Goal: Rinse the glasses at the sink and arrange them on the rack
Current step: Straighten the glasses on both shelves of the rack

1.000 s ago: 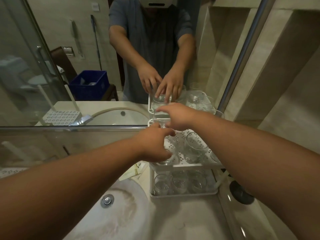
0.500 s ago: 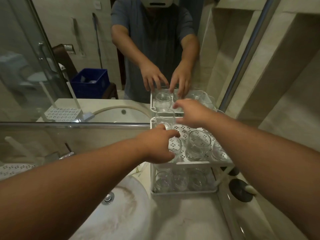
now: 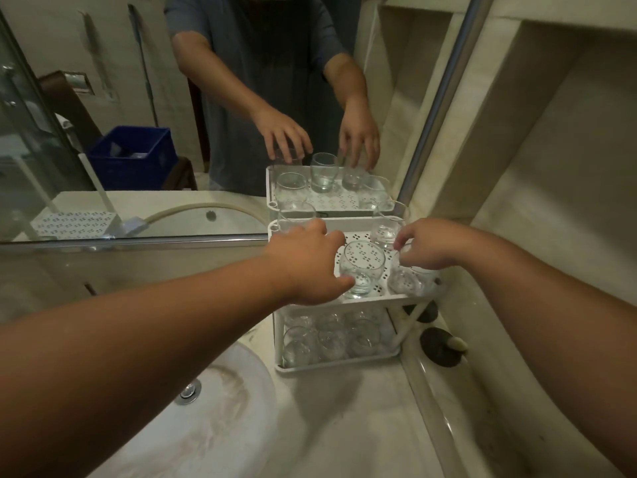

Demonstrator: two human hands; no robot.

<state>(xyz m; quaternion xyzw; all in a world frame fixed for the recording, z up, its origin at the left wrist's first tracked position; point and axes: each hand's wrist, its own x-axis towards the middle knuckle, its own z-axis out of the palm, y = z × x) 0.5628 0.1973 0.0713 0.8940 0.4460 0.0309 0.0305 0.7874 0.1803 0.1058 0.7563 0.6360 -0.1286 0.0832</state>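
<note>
A white two-tier rack (image 3: 396, 300) stands on the counter against the mirror, to the right of the sink (image 3: 213, 429). Clear glasses stand on its top tier: one at the back left (image 3: 296, 215), one at the back right (image 3: 389, 224), one at the front middle (image 3: 362, 267). My left hand (image 3: 306, 267) covers the front-left corner; the mirror shows its fingers draped round a glass there. My right hand (image 3: 427, 246) pinches the rim of the front-right glass (image 3: 410, 282). Several more glasses (image 3: 331, 339) fill the lower tier.
The sink's drain (image 3: 188, 391) lies at the lower left. Two dark round objects (image 3: 441, 346) sit on the counter right of the rack, by the glass partition. A glass shelf edge (image 3: 138, 241) runs along the mirror's foot. The mirror reflects a blue crate (image 3: 132, 157).
My right hand has left the back-left glass and moved to the front-right glass. My left hand stays at the front-left of the top tier.
</note>
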